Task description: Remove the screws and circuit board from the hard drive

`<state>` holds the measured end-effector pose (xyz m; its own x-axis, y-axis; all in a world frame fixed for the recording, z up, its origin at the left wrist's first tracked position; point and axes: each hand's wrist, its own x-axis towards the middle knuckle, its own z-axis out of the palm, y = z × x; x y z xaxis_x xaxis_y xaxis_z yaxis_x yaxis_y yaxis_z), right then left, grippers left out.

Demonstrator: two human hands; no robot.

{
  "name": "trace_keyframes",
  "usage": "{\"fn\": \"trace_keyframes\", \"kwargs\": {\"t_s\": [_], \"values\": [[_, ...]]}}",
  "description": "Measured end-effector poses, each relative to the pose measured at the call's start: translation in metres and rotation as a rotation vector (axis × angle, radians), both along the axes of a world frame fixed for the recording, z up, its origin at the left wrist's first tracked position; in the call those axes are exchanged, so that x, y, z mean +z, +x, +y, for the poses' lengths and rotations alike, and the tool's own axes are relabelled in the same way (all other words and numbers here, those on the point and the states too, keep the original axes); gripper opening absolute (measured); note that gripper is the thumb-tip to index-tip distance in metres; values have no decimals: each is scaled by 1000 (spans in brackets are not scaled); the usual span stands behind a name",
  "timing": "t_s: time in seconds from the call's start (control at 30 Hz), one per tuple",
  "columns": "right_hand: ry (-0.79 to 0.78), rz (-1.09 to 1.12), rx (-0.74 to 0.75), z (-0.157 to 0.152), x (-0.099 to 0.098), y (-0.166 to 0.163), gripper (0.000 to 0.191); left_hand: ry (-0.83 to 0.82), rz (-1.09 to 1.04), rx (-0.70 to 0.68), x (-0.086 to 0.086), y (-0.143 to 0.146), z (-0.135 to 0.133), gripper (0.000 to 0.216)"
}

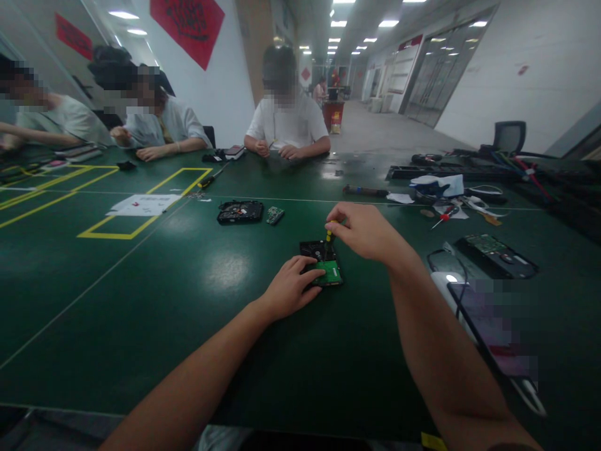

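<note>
A black hard drive (307,248) lies flat on the green table, its green circuit board (333,272) facing up on the near half. My left hand (290,289) steadies it from the left, with fingers over the board and the thumb along the near edge. Pinched in my right hand (364,230) is a small yellow-and-black screwdriver (330,234), held upright with its tip down at the drive. Whether the tip sits in a screw is too small to tell. Farther off to the left are another hard drive (240,212) and a loose circuit board (275,215).
On the right are a third drive (496,255), a tablet-like device (493,332), cables and a red screwdriver (444,217). White paper (143,205) with small parts lies left, near another screwdriver (211,178). Several people sit across the table (188,282).
</note>
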<state>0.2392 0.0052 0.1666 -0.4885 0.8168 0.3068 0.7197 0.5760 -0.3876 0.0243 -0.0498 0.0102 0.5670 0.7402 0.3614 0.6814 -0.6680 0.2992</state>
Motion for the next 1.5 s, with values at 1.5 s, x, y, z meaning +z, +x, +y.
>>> {"fn": "trace_keyframes", "kwargs": {"t_s": [1.5], "values": [[-108,-8,128,-6,3,-6,19,-2,-11,-10,-2,-1,2,44]]}}
